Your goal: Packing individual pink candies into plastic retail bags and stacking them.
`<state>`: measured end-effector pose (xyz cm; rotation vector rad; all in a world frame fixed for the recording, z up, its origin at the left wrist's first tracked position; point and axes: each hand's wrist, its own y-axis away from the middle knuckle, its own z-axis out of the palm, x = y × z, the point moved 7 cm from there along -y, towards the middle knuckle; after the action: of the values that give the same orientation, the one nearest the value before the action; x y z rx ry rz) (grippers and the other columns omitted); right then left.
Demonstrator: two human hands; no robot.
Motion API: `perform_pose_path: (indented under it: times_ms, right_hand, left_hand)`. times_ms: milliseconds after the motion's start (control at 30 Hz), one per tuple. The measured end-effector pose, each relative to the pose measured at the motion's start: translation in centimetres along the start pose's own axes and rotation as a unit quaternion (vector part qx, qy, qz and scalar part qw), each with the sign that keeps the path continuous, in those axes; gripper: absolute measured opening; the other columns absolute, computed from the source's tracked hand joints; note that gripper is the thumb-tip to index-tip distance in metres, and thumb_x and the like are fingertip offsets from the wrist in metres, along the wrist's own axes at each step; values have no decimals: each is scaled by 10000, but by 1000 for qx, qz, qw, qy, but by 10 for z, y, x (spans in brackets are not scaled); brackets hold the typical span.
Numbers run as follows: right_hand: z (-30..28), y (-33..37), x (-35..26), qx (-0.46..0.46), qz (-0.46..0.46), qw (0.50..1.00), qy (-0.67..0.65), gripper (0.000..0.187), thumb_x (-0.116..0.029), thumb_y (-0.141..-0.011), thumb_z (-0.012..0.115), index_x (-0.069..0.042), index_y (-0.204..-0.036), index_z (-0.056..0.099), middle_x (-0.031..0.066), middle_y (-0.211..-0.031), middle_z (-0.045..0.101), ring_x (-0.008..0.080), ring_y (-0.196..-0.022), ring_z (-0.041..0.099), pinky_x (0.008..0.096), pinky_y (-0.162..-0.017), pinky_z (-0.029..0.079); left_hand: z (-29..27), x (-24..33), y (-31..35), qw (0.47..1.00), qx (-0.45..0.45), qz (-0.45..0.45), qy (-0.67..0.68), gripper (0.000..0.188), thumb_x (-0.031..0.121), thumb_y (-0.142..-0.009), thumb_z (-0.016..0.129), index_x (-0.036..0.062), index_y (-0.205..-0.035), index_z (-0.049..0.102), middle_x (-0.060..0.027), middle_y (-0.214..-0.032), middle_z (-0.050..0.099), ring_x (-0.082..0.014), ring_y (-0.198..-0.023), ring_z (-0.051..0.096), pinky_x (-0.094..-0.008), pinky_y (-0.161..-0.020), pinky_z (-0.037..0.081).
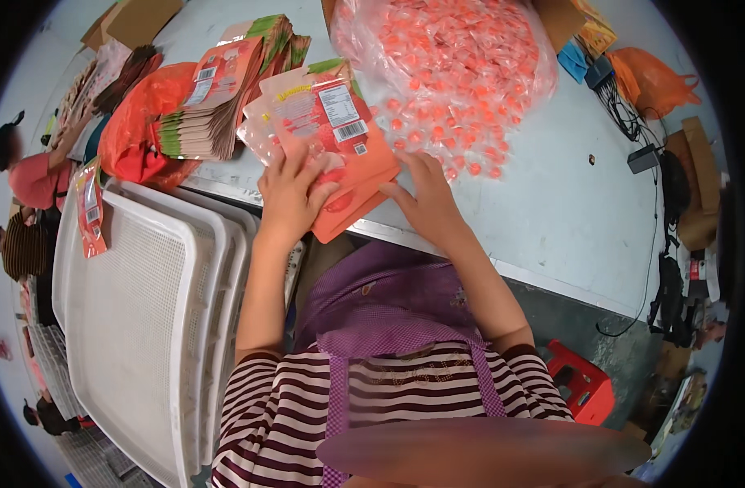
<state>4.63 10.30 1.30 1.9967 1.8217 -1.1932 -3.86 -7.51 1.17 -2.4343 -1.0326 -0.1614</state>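
Currently, in the head view, your fanned orange pouches (340, 142) lie near half past eleven, partly over the table's (559, 220) near edge. Your left hand (287, 199) spreads its fingers on their left side, likely steadying them; your right hand (425, 199) meets the right edge, thumb and fingers parted, though whether they pinch it cannot be told. The top pouch's long axis runs from eleven to five, green-trimmed end toward eleven. Wrapped pieces (462, 73) sit at one o'clock, perhaps kept within reach.

Glossy film pouches (360, 134), crinkly clear plastic wrappers (462, 73), matt plastic trays (128, 325), smooth tabletop (568, 195), cloth apron (380, 293)
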Motion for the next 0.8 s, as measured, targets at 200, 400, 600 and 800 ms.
perform_pose_path:
  times_ms: [200,400,600,800]
  right_hand:
    - [42,-35,30,-42,45,998,33,657,-375,-752,688,10,-1237,467,200,-1177,523,343,-1097,469,396,-931,374]
    - [64,-87,45,-29,87,995,44,677,-331,-716,728,13,-1235,462,197,-1105,564,330,-990,539,401,-851,428]
    - [51,-131,22,27,16,981,-189,536,-206,-737,725,4,-1178,505,139,-951,595,213,-866,567,348,-777,452]
    - [10,-119,21,63,81,959,-263,209,-114,-879,569,22,-1038,570,30,-785,608,78,-693,551,217,-607,449]
  left_hand:
    - [20,0,32,993,-95,-65,-38,455,395,-853,559,167,-1246,544,-96,-1414,356,-371,-1313,260,-536,-1037,194]
    - [20,3,31,996,-73,-48,10,450,356,-838,582,139,-1232,559,-122,-1367,419,-351,-1317,272,-540,-1064,125]
    - [22,4,26,991,-114,-35,56,444,266,-813,617,110,-1225,561,-93,-1362,438,-341,-1335,254,-532,-1086,69]
    - [20,10,21,988,-132,-16,78,532,201,-773,664,102,-1273,511,-128,-1357,438,-345,-1340,246,-510,-1093,95]
